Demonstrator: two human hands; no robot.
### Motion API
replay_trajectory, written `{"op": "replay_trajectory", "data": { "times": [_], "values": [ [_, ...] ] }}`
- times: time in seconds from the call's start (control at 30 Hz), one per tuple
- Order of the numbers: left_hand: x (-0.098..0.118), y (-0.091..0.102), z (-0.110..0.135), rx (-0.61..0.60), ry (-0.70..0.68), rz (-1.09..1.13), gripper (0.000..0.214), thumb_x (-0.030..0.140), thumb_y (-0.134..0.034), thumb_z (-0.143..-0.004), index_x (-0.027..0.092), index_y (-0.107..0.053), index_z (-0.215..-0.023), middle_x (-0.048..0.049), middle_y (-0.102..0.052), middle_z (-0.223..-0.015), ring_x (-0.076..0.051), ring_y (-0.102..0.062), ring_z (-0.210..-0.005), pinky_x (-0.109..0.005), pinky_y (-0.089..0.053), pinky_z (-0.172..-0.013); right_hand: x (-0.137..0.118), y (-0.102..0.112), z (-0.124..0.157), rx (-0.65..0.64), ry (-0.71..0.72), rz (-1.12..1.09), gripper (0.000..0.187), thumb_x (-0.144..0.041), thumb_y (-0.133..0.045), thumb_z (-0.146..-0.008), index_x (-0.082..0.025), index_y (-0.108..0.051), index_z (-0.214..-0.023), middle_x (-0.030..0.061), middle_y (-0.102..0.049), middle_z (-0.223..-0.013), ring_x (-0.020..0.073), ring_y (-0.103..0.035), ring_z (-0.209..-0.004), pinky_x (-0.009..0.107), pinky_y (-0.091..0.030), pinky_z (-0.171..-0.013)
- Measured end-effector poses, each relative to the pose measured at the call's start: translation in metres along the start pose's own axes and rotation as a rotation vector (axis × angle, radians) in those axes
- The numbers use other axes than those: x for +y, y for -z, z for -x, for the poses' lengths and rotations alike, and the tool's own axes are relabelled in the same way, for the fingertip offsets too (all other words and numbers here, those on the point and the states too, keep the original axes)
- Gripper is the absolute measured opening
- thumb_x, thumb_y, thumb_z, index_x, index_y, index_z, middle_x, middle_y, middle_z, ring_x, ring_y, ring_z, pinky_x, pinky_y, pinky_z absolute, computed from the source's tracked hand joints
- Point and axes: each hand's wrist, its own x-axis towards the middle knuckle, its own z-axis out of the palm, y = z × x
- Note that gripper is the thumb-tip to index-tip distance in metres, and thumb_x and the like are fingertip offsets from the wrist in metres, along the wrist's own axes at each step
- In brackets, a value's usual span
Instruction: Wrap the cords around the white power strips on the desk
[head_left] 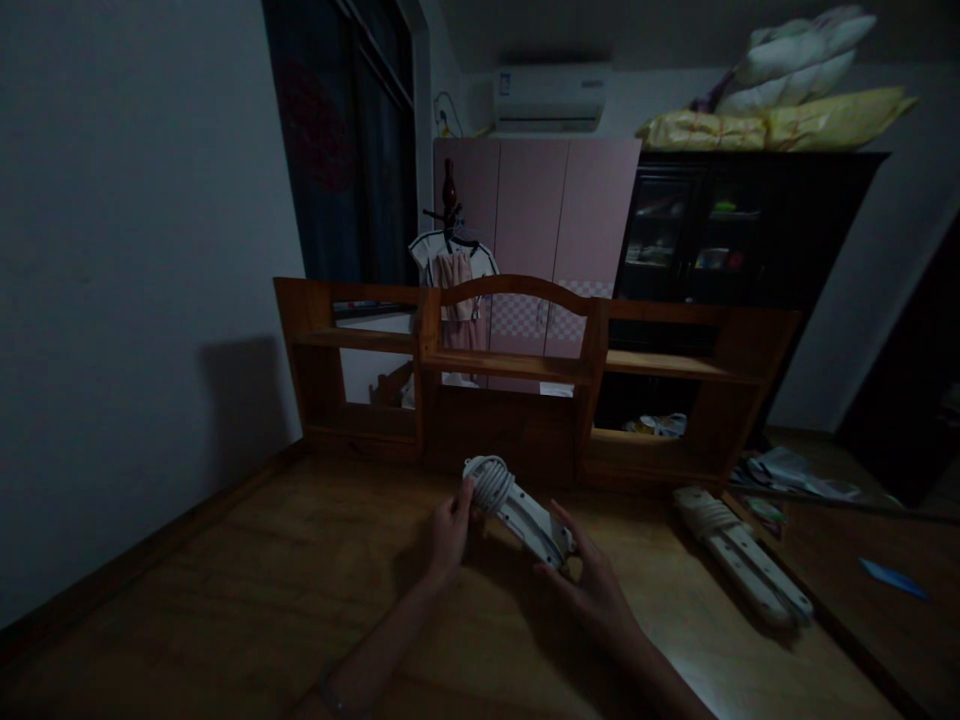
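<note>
A white power strip point(529, 520), its cord point(493, 483) coiled tightly around one end, is held slantwise just above the wooden tabletop point(315, 600). My left hand point(450, 535) grips the corded end, with the thumb pressed on the near side of the coil. At the other end, the thumb and fingers of my right hand point(589, 580) close around the strip; some of those fingertips are hidden behind it. A second power strip point(750, 570), also wrapped in its own cord at one end, lies on the tabletop to the right.
A low wooden shelf unit point(510, 368) stands along the tabletop's far edge. The wall point(150, 300) borders the left side. At the right is a lower wooden surface with a blue flat item point(892, 578). Behind stand pink wardrobes point(529, 210) and a dark cabinet point(795, 230).
</note>
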Motion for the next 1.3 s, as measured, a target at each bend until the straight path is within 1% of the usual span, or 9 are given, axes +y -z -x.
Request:
{"op": "replay_trajectory", "data": {
  "times": [0.1, 0.2, 0.3, 0.37, 0.47, 0.57, 0.67, 0.9, 1.3],
  "values": [
    [-0.001, -0.001, 0.0, -0.018, 0.04, 0.04, 0.059, 0.073, -0.049, -0.07, 0.015, -0.054, -0.059, 0.0002, -0.051, -0.047, -0.012, -0.049, -0.033, -0.021, -0.036, -0.034, 0.003, 0.0, 0.001, 0.012, 0.007, 0.005, 0.068, -0.03, -0.06, -0.081, -0.029, -0.03, -0.142, 0.0067, -0.041, -0.142, 0.0259, -0.04, -0.129, 0.047, -0.035, -0.104],
    [0.0, -0.002, 0.002, -0.042, 0.044, 0.048, 0.057, 0.071, -0.053, -0.069, 0.015, -0.053, -0.058, -0.0007, -0.052, -0.047, -0.011, -0.048, -0.033, -0.02, -0.035, -0.033, 0.005, 0.001, 0.0, 0.008, 0.021, 0.047, 0.068, -0.028, -0.058, -0.082, -0.028, -0.029, -0.142, 0.0073, -0.039, -0.143, 0.0249, -0.037, -0.131, 0.046, -0.033, -0.106],
    [0.0, -0.001, 0.002, -0.078, 0.021, 0.034, 0.055, 0.068, -0.056, -0.07, 0.014, -0.053, -0.057, -0.0013, -0.052, -0.046, -0.01, -0.048, -0.036, -0.019, -0.033, -0.035, 0.005, 0.002, -0.001, 0.016, 0.04, 0.101, 0.069, -0.023, -0.058, -0.08, -0.028, -0.029, -0.142, 0.0079, -0.041, -0.141, 0.0242, -0.038, -0.13, 0.044, -0.033, -0.106],
    [0.0, 0.0, 0.001, -0.106, -0.001, 0.024, 0.054, 0.066, -0.057, -0.07, 0.014, -0.053, -0.055, 0.0, -0.05, -0.043, -0.008, -0.044, -0.034, -0.018, -0.029, -0.035, 0.004, 0.002, -0.002, 0.025, 0.049, 0.12, 0.068, -0.021, -0.057, -0.08, -0.028, -0.03, -0.142, 0.008, -0.043, -0.138, 0.0233, -0.04, -0.128, 0.042, -0.035, -0.105],
    [-0.001, 0.0, -0.001, -0.133, -0.012, 0.012, 0.052, 0.064, -0.063, -0.067, 0.014, -0.052, -0.055, 0.0027, -0.044, -0.039, -0.006, -0.038, -0.032, -0.018, -0.024, -0.035, 0.001, 0.003, -0.003, 0.047, 0.069, 0.14, 0.064, -0.02, -0.055, -0.081, -0.027, -0.033, -0.141, 0.0082, -0.044, -0.135, 0.0225, -0.042, -0.125, 0.039, -0.037, -0.103],
    [0.0, -0.001, -0.001, -0.133, -0.006, 0.001, 0.052, 0.064, -0.066, -0.063, 0.014, -0.053, -0.055, 0.0033, -0.044, -0.039, -0.006, -0.037, -0.032, -0.018, -0.023, -0.034, -0.002, 0.006, -0.004, 0.067, 0.086, 0.139, 0.06, -0.02, -0.055, -0.08, -0.026, -0.038, -0.137, 0.0075, -0.046, -0.133, 0.0225, -0.044, -0.123, 0.038, -0.038, -0.102],
    [0.004, -0.002, 0.002, -0.124, 0.005, -0.003, 0.054, 0.067, -0.065, -0.061, 0.015, -0.053, -0.056, 0.0024, -0.047, -0.041, -0.006, -0.037, -0.032, -0.018, -0.023, -0.034, -0.004, 0.007, -0.005, 0.065, 0.081, 0.118, 0.057, -0.018, -0.056, -0.079, -0.025, -0.042, -0.133, 0.0068, -0.048, -0.13, 0.0225, -0.045, -0.12, 0.037, -0.039, -0.101],
    [0.013, -0.003, 0.006, -0.12, 0.037, -0.032, 0.059, 0.073, -0.063, -0.055, 0.017, -0.048, -0.044, 0.003, -0.041, -0.034, -0.007, -0.036, -0.029, -0.019, -0.025, -0.034, -0.005, 0.008, -0.005, 0.081, 0.082, 0.11, 0.056, -0.017, -0.054, -0.078, -0.024, -0.044, -0.132, 0.0081, -0.048, -0.13, 0.0241, -0.046, -0.12, 0.039, -0.039, -0.102],
    [0.019, -0.004, 0.012, -0.143, 0.033, -0.05, 0.058, 0.07, -0.06, -0.062, 0.015, -0.056, -0.045, -0.0001, -0.045, -0.035, -0.007, -0.038, -0.031, -0.02, -0.023, -0.035, 0.001, 0.006, -0.006, 0.084, 0.086, 0.113, 0.061, -0.013, -0.053, -0.074, -0.024, -0.044, -0.133, 0.0079, -0.049, -0.13, 0.0248, -0.046, -0.12, 0.041, -0.04, -0.101]
  ]
}}
